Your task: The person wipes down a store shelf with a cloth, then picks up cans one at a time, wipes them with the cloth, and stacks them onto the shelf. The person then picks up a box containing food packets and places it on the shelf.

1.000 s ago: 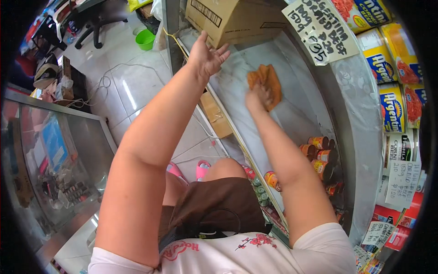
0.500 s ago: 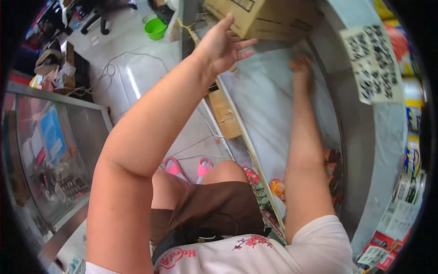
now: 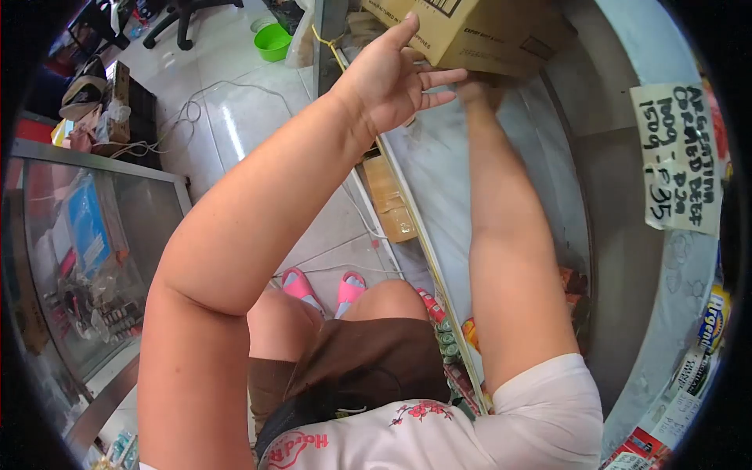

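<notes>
Honestly, that tan, boxy cardboard carton (image 3: pixel 501 37) at the far end of the pale, flat shelf (image 3: pixel 439 176) could slip if the right hand (image 3: pixel 477 92), blurry at its near edge, grip unclear, bumps it. Left hand (image 3: pixel 385 84) is splayed wide. One carton corner points near; long axis probably left-right.

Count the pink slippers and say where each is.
2: left slipper and right slipper, side by side on the tiled floor, just beyond the knees. Others may be hidden from view.
</notes>
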Action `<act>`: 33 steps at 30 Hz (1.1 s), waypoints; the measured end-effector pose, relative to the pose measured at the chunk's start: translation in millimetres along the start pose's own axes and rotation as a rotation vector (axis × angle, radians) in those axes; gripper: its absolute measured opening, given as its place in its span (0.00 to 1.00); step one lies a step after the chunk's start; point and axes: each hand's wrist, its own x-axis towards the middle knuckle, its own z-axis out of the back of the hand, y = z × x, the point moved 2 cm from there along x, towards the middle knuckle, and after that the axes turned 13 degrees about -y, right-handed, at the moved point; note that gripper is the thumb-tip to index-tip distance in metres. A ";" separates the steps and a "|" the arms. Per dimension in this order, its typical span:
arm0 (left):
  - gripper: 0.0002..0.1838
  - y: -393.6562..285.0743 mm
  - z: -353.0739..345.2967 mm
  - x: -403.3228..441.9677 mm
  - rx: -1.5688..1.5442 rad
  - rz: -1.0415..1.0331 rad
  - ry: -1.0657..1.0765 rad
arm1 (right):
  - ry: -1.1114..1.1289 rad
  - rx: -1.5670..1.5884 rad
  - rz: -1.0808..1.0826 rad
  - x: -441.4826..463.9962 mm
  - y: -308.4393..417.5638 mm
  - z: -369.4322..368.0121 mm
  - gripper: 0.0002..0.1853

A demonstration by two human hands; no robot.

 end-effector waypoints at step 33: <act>0.37 23.5 -13.9 -7.7 -0.171 -0.094 0.082 | 0.212 0.588 0.442 -46.9 97.5 10.8 0.17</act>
